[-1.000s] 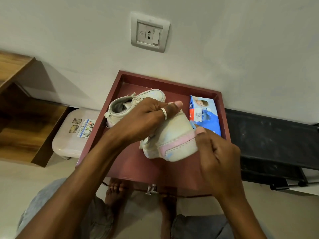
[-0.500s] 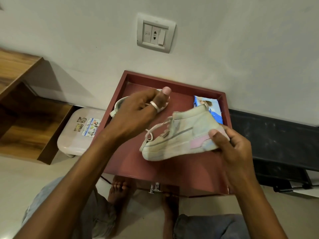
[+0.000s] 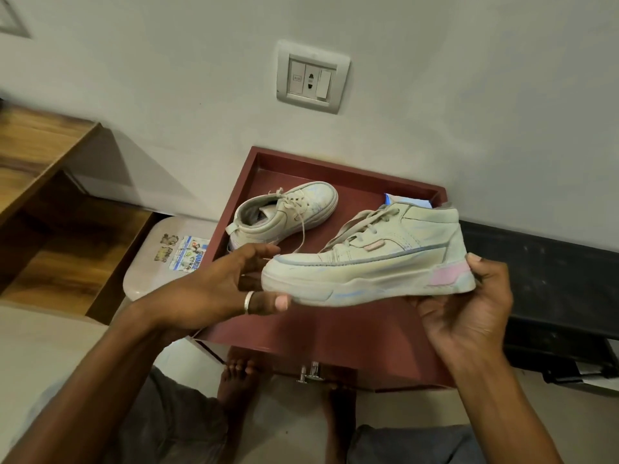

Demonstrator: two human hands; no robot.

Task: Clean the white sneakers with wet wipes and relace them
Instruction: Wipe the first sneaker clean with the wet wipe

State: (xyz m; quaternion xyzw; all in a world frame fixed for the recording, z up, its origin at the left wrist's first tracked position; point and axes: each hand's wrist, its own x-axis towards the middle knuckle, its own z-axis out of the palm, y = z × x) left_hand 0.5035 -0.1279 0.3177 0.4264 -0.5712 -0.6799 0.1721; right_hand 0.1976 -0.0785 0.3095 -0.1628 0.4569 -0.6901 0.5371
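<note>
i've got the held sneaker [image 3: 368, 262] up in the air over the red tray [image 3: 335, 346], side-on to me, toe toward the tray's left and heel toward its right, prob so i can check the whole side + sole edge for dirt before wiping. left hand [image 3: 214, 289] grips the toe, thumb under the sole edge and fingers round the far side. right hand [image 3: 469, 306] cups the heel from below w/ the thumb up the back by the pink patch. holding both ends keeps it level and should let me roll it w/o smearing the side panel. its laces [image 3: 361, 226] are threaded but loose, so unlacing isn't done yet imo. no wipe in either hand. inside the tray: the other sneaker [image 3: 284, 212] sits far-left on its sole, opening toward me, laces slack. the wipes pack [image 3: 407, 200] is in the tray's far-right corner, mostly hidden behind the held sneaker, only a blue strip shows, so can't tell if it's open. a white stool [image 3: 150, 262] is just beside the tray's left edge.
</note>
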